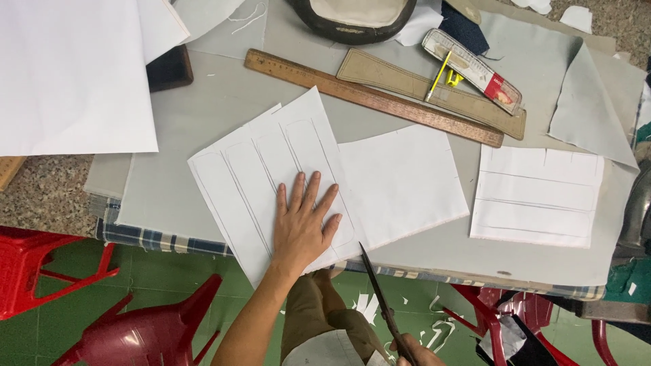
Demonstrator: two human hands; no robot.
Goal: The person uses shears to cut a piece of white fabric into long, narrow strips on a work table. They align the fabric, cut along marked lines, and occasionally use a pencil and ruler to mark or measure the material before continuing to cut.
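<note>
Left hand [303, 227]: flat, fingers [299, 192] spread — pressing on white fabric panel [261, 179] with pencilled long strips, at the bench [169, 129] front edge.
Right hand [415, 352]: bottom edge of view, fingers closed round the scissors [376, 288] handle — blades nearly shut, tip at the panel's lower edge.
Wooden ruler [373, 98]: lies diagonally behind the panel.
Flat clear package [472, 70]: far right of ruler, oblong, red label end.
</note>
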